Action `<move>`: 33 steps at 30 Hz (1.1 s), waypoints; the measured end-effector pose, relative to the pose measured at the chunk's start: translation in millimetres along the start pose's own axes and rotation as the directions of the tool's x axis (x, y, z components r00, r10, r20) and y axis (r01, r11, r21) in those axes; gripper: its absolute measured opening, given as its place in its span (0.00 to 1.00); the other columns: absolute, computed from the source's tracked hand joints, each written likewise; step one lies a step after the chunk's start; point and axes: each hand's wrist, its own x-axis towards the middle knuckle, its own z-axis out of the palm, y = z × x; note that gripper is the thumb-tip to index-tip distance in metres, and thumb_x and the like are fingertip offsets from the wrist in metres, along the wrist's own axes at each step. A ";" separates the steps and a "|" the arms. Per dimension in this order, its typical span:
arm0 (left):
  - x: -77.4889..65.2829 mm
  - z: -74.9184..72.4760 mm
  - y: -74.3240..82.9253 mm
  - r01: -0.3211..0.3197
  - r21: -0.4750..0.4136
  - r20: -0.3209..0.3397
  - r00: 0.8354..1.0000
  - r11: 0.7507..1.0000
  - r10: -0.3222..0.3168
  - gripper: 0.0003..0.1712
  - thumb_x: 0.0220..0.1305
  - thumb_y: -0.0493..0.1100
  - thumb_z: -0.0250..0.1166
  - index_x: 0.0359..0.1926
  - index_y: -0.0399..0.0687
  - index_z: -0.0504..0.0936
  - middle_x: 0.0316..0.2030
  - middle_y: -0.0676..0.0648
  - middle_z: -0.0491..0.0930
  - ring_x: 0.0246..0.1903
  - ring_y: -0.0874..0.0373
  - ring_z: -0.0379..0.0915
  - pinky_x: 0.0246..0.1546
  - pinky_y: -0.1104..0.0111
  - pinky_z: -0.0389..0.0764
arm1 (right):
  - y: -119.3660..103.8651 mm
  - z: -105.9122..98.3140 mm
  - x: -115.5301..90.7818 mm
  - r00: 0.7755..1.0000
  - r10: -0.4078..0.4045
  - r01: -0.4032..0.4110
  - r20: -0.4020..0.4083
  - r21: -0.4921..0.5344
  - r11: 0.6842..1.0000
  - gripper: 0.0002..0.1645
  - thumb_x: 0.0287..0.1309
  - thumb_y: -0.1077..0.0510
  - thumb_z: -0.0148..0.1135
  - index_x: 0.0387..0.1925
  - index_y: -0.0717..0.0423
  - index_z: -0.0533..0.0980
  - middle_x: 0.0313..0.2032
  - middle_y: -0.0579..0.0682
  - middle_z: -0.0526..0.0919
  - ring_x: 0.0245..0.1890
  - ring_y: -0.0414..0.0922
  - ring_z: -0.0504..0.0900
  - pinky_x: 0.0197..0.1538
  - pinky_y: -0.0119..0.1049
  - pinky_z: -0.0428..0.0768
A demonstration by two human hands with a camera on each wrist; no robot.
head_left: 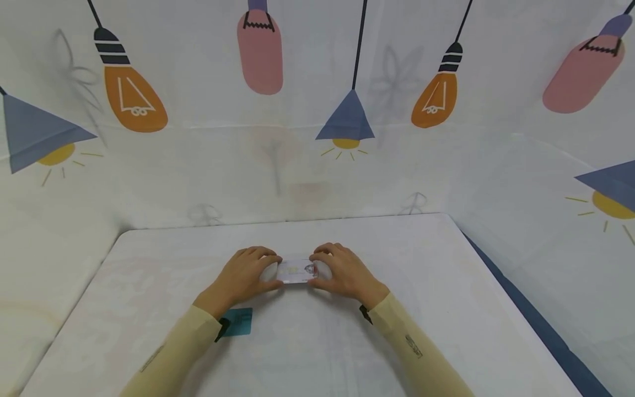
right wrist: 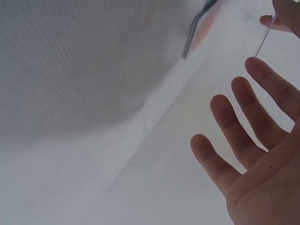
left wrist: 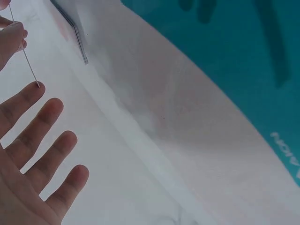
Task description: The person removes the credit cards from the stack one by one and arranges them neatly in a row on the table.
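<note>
Both hands meet over the middle of the table, holding a white card (head_left: 294, 272) from its two short ends. The left hand (head_left: 250, 274) pinches its left end between thumb and index finger, and the right hand (head_left: 339, 271) does likewise at the right. Printing and a small dark-and-red picture show on the card's upper face. Seen from the left wrist, the card (left wrist: 26, 56) is a thin edge against the index fingertip, the other fingers spread. The right wrist view has the card (right wrist: 264, 40) edge-on too. Under the left wrist lies a teal card (head_left: 240, 321), partly covered by the sleeve.
The white table (head_left: 421, 331) has a rounded far corner on each side. White cloth (head_left: 223, 160) printed with lamps and bulbs hangs behind and beside it. A dark blue strip (head_left: 526, 309) runs along the table's right edge. Dark bands circle both wrists.
</note>
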 end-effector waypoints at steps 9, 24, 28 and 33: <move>-18.6 -4.9 4.9 -0.011 -0.001 -0.022 1.000 1.000 0.011 0.34 0.56 0.67 0.73 0.58 0.56 0.84 0.57 0.49 0.81 0.61 0.46 0.73 0.62 0.45 0.72 | -12.8 -5.0 -9.4 0.999 -0.031 0.030 -0.013 -0.006 1.000 0.30 0.55 0.33 0.72 0.53 0.44 0.81 0.56 0.45 0.79 0.55 0.46 0.78 0.60 0.44 0.77; -50.4 -4.2 10.4 -0.070 0.004 -0.099 0.993 0.998 0.070 0.33 0.53 0.67 0.75 0.55 0.55 0.86 0.54 0.52 0.82 0.59 0.47 0.75 0.59 0.47 0.75 | -32.4 3.3 -26.5 0.969 -0.185 0.189 -0.162 0.011 0.982 0.32 0.50 0.39 0.78 0.51 0.50 0.80 0.53 0.49 0.80 0.52 0.46 0.80 0.58 0.45 0.78; -58.7 -1.5 14.4 -0.079 0.016 -0.104 0.991 0.997 0.080 0.33 0.53 0.67 0.74 0.54 0.55 0.86 0.53 0.52 0.82 0.58 0.48 0.75 0.58 0.48 0.76 | -37.0 6.4 -30.6 0.974 -0.187 0.188 -0.129 -0.002 0.982 0.31 0.51 0.38 0.77 0.51 0.50 0.80 0.52 0.47 0.80 0.52 0.46 0.80 0.60 0.44 0.77; -66.4 2.5 18.9 -0.079 0.010 -0.125 0.989 0.997 0.080 0.32 0.52 0.66 0.76 0.53 0.54 0.86 0.51 0.53 0.82 0.56 0.49 0.76 0.55 0.50 0.78 | -42.4 9.0 -34.7 0.973 -0.199 0.199 -0.113 -0.015 0.980 0.31 0.50 0.38 0.77 0.50 0.50 0.80 0.52 0.48 0.80 0.52 0.46 0.79 0.62 0.45 0.75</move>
